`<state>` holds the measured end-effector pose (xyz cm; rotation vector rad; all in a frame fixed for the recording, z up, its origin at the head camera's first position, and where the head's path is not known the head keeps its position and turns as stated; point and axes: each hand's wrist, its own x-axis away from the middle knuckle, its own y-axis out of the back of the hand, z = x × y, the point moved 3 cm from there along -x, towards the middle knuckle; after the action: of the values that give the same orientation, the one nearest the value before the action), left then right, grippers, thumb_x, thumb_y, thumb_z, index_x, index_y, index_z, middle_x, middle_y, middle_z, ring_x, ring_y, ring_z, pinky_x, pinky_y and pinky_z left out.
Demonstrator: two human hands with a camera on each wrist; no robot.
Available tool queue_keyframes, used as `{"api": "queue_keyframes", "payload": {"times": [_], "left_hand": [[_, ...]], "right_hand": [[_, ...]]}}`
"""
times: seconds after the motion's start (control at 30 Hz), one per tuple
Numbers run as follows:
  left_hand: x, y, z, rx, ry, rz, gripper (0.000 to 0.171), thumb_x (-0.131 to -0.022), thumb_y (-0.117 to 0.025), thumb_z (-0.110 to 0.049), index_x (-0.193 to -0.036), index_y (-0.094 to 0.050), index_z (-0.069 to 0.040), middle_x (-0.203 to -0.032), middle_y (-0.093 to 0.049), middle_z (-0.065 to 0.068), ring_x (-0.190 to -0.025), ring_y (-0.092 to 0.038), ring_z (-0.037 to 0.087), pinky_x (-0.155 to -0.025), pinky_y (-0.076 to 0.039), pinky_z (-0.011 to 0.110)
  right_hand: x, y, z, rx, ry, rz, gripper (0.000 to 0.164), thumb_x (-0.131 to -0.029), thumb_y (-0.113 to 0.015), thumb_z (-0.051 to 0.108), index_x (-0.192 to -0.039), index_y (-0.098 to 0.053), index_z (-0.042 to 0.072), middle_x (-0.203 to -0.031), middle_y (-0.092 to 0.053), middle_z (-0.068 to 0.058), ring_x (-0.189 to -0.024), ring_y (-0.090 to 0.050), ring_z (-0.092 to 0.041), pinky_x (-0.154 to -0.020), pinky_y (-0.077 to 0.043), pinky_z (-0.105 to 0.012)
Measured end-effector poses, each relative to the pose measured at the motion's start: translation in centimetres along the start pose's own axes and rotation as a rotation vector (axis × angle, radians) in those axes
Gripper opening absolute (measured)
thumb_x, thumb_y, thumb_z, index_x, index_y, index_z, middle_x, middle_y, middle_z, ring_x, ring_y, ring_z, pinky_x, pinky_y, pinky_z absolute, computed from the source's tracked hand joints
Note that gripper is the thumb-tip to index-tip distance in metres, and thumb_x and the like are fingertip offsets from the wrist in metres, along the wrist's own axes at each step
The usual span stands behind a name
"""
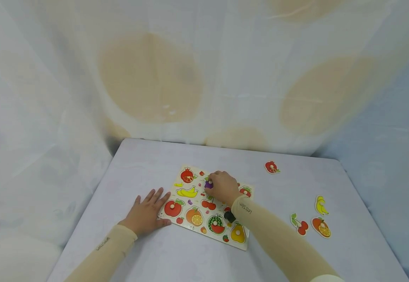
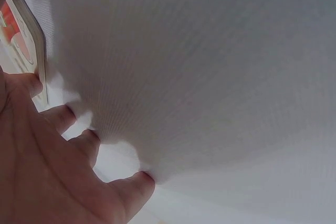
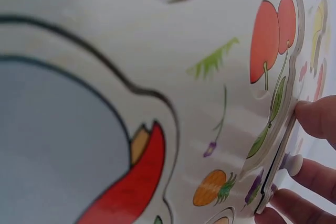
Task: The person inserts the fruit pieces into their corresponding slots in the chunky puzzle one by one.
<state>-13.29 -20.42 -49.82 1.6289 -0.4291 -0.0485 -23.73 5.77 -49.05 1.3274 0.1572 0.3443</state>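
On the table lies a wooden fruit puzzle board (image 1: 240, 244), with pictured recesses and knobbed pieces such as an apple (image 1: 169, 209), a watermelon (image 1: 214, 226) and a pear (image 1: 237, 235). Over its upper part, my right hand (image 1: 224, 187) pinches a purple grape piece (image 1: 208, 184). The right wrist view shows thumb and fingers about the piece's edge and its pale knob (image 3: 295, 165); whether it sits fully in its recess I cannot tell. My left hand (image 1: 147, 211) rests palm down with spread fingers at the board's left edge, thumb and index finger touching it.
Loose pieces lie right of the board: a pomegranate (image 1: 271, 167) near the back, bananas (image 1: 320, 205), cherries (image 1: 301, 226) and an orange (image 1: 321, 227). Pale curtains (image 1: 232, 78) hang behind and beside the white table (image 1: 148, 156).
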Motion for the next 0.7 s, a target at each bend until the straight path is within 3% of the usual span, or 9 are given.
{"api": "queue_keyframes", "payload": {"times": [0.7], "left_hand": [[-0.06,0.36,-0.17,0.013,-0.006,0.004,0.096,-0.082,-0.071,-0.063,-0.158,-0.032,-0.021,-0.163,-0.024,0.011,-0.148,-0.019,0.038,-0.108,-0.022,0.072]], "right_hand": [[0.14,-0.2,-0.1,0.025,0.005,-0.012,0.04,-0.087,-0.075,0.046,-0.115,-0.073,0.017,-0.124,-0.066,-0.004,-0.101,-0.06,-0.021,-0.082,-0.056,-0.042]]}}
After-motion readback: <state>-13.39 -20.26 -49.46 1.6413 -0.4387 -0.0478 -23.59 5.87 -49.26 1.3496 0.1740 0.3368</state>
